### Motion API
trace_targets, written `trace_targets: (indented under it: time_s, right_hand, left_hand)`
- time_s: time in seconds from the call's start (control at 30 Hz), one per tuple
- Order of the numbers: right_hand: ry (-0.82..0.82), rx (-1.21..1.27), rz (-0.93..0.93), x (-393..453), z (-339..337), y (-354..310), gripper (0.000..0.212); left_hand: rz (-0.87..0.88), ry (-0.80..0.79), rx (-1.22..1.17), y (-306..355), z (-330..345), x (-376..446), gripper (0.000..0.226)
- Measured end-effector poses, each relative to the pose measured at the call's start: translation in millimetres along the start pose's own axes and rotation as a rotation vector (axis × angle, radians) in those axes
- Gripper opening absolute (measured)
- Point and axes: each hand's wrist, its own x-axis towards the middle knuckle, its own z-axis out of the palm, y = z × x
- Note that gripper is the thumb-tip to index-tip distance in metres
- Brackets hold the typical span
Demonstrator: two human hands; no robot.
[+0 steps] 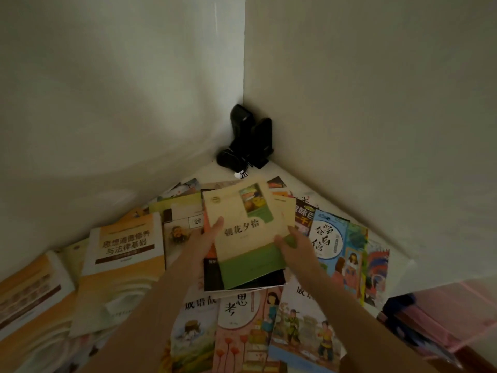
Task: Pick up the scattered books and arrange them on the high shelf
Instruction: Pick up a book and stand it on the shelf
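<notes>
A small stack of books topped by a cream and green book (250, 238) is held between both my hands above the pile. My left hand (207, 240) grips the stack's left edge, thumb on the cover. Its right edge is gripped by my right hand (295, 244), thumb on top. Under the top book a dark-covered book and other thin ones show in the stack. Several more books lie scattered flat on the white surface: an orange and white textbook (121, 267) at left, a blue picture book (338, 251) at right, and illustrated books (242, 332) below.
Two white walls meet in a corner behind the books. Black speakers with a tangle of cable (247, 141) stand in that corner. The surface's right edge (403, 278) drops off to pink and dark items (443, 313) lower right.
</notes>
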Motion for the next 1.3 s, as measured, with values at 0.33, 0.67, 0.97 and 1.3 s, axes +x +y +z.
trace_targets:
  time_s: [0.33,0.67,0.97,1.3]
  right_hand:
    - [-0.139,-0.549,-0.055,28,-2,6,0.076]
    - [-0.223,0.214,-0.390,19,20,-41,0.034]
    - [-0.296,0.103,-0.485,9,61,-25,0.058]
    - [-0.289,0.048,-0.505,14,59,-10,0.053]
  left_hand:
    - [0.141,0.145,-0.037,6,18,-23,0.048]
    - [0.655,-0.071,0.018,48,-19,-87,0.060]
    - [0.820,0.005,0.137,23,-40,-79,0.075]
    - [0.733,-0.024,0.147,17,-41,-62,0.076]
